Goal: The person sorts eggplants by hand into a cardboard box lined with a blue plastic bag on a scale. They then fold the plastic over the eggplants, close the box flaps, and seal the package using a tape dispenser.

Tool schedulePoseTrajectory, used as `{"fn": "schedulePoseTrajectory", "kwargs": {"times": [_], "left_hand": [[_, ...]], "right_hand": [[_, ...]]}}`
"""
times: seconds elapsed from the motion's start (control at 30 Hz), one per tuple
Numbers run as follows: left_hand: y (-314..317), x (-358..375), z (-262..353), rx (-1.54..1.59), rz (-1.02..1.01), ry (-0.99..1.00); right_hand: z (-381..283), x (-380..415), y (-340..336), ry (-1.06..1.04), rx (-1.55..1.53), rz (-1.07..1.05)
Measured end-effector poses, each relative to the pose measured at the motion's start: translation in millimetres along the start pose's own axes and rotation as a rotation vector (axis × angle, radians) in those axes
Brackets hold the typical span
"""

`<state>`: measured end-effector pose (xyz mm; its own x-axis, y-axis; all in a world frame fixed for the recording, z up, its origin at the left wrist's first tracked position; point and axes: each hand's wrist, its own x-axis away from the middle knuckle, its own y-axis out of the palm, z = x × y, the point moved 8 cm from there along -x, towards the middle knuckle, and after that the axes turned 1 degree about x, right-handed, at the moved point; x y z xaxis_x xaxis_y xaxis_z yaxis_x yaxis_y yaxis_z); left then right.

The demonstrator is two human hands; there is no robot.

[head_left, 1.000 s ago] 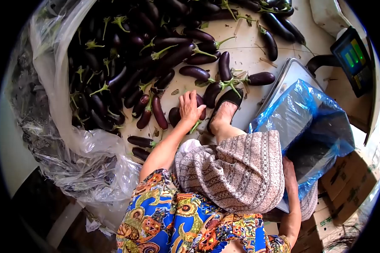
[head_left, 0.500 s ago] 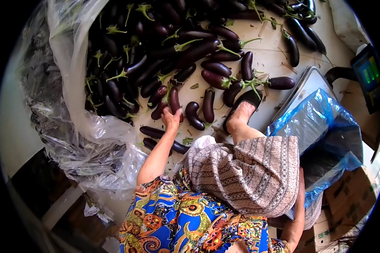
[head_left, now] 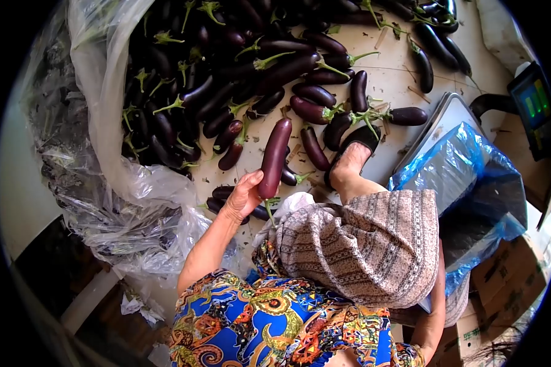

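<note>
My left hand (head_left: pixel 245 194) is closed around the lower, stem end of a long purple eggplant (head_left: pixel 275 158), lifted off the floor. Its rounded end points up and away from me, while the green stem hangs toward my lap. Below the hand, more dark eggplants (head_left: pixel 221 192) lie on the floor. A big heap of eggplants (head_left: pixel 226 92) fills the area ahead. At my right side only the forearm (head_left: pixel 433 321) shows; my right hand is hidden beside the patterned skirt (head_left: pixel 361 244) near the blue plastic bag.
Clear plastic sheeting (head_left: pixel 159 214) bunches along the left of the heap. To the right stand a metal scale platform (head_left: pixel 431 131) with a lit display (head_left: pixel 532 110), a blue bag (head_left: pixel 447 159) and cardboard boxes (head_left: pixel 511 287). My foot in a black shoe (head_left: pixel 364 136) rests among eggplants.
My left hand has picked up an eggplant from the floor and drawn it back toward me. A couple of nearby eggplants have shifted or turned. The right arm has barely moved.
</note>
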<state>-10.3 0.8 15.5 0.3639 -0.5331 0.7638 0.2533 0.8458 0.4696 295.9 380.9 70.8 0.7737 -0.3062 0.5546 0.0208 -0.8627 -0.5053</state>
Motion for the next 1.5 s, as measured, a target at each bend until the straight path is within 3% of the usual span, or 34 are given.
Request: {"fn": "schedulePoseTrajectory", "kwargs": {"times": [0.23,0.33,0.4,0.43,0.47,0.6,0.67,0.73,0.77,0.83,0.87,0.93,0.97,1.03,1.13,1.27,1.4,1.5], "left_hand": [[26,0,0,0.181,-0.140,-0.042],[35,2,7,0.230,-0.152,-0.069],[30,-3,1,0.271,-0.272,-0.111],[33,-3,6,0.207,-0.088,-0.073],[26,-11,0,0.144,-0.037,-0.115],[75,-59,27,-0.244,-0.052,-0.105],[142,-94,68,-0.390,-0.102,-0.029],[249,-133,125,-0.492,-0.315,0.087],[317,-136,159,-0.549,-0.444,0.262],[444,-151,208,-0.354,-0.773,0.394],[487,-144,224,-0.166,-0.792,0.371],[525,-129,255,-0.193,-0.727,0.666],[525,-132,267,-0.239,-0.819,0.712],[479,-130,271,-0.233,-0.849,0.700],[350,-139,281,-0.541,-0.616,0.875],[122,-107,262,-0.510,-0.080,0.608],[-97,-52,201,-0.576,0.464,0.502],[-211,-39,134,-0.899,0.726,0.284]], "right_hand": [[22,8,3,0.082,0.047,-0.019],[31,14,2,0.137,-0.102,-0.010],[32,11,5,0.186,-0.136,-0.005],[29,8,6,0.212,-0.143,0.000],[29,7,5,0.233,-0.145,0.026],[18,4,3,0.187,0.148,-0.027],[21,2,9,0.146,0.184,-0.048],[8,-1,7,0.118,0.200,-0.083],[9,-2,10,0.119,0.219,-0.100],[7,-2,8,0.116,0.204,-0.092],[5,1,5,0.138,0.195,-0.095],[-6,6,-7,0.093,0.156,-0.023],[-2,11,-10,0.065,0.144,0.071],[-13,13,-18,0.116,0.161,0.045],[-17,5,-10,0.064,0.065,0.053],[-3,2,1,0.122,0.025,-0.028],[16,4,-2,0.122,-0.090,0.043],[18,6,-9,0.138,-0.116,0.059]]}}
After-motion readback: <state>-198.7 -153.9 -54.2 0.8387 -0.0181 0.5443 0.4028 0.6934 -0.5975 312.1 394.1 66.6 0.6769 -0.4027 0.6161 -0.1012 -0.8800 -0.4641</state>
